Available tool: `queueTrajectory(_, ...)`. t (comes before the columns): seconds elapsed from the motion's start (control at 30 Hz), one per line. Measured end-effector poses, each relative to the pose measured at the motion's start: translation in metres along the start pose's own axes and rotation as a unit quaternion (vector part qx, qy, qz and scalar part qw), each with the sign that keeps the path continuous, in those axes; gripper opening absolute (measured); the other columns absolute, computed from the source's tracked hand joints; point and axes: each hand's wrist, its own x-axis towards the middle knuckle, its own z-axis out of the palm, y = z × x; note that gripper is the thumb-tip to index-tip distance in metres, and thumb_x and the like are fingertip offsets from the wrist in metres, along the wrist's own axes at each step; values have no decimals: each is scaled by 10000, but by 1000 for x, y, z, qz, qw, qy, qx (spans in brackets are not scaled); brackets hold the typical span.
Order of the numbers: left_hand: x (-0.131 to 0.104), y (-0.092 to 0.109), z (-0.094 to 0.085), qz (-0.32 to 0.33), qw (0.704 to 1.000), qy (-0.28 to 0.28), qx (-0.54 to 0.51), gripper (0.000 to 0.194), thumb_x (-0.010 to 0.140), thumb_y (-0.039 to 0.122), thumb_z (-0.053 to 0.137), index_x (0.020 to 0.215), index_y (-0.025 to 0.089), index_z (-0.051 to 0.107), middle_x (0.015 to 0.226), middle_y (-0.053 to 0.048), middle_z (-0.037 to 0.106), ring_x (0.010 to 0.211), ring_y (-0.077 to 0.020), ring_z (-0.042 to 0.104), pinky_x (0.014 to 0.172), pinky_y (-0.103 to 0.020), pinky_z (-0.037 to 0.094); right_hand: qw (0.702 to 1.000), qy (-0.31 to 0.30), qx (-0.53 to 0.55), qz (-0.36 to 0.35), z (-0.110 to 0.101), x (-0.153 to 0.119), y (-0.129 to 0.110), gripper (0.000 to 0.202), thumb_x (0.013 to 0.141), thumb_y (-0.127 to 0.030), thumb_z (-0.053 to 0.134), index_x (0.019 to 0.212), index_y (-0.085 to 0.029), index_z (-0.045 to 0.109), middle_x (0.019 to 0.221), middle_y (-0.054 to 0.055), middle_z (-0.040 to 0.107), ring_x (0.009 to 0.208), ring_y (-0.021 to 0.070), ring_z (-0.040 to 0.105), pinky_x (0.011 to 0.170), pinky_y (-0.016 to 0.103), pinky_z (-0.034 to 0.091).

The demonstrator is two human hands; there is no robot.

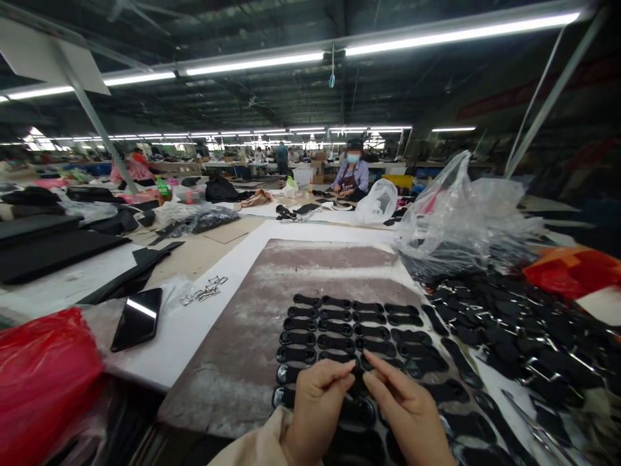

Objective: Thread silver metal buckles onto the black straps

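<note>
My left hand (317, 402) and my right hand (408, 409) are close together, low over a brown board. Thumb and fingers of each are pinched on a small black tab (358, 383), mostly hidden between the fingertips. Below and around them, black dumbbell-shaped tabs (336, 328) lie in rows on the board (233, 359). Some of these have a shiny, wet-looking surface, especially at the rounded ends. My wrists cover part of the nearest rows.
Right of the board is a heap of black straps with metal buckles (541, 369), with scissors (538, 427) nearby. A clear plastic bag (456, 213) stands behind. At left are metal rings (206, 292), a phone (138, 318) and a red bag (46, 382). A masked person (353, 173) sits opposite.
</note>
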Motion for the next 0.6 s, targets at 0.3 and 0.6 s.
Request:
queueTrajectory(0.3,-1,2,3,-94,993,-24,-73,205,735,233,695,935,218,739,856,-50,726,798,-182,643,760,-272,497,998,-32,-41,-30,-13,4,-16,133,884,-244,551,818,-223,664,766,21,656,724,198,622,660,296,480)
queueTrajectory(0.6,1,-1,2,-127,975,-166,-74,182,797,283,626,753,122,701,700,-35,652,666,-139,561,642,-240,441,999,-39,-22,-27,-16,8,-12,128,882,-216,567,795,-204,661,734,8,644,695,163,596,654,273,453)
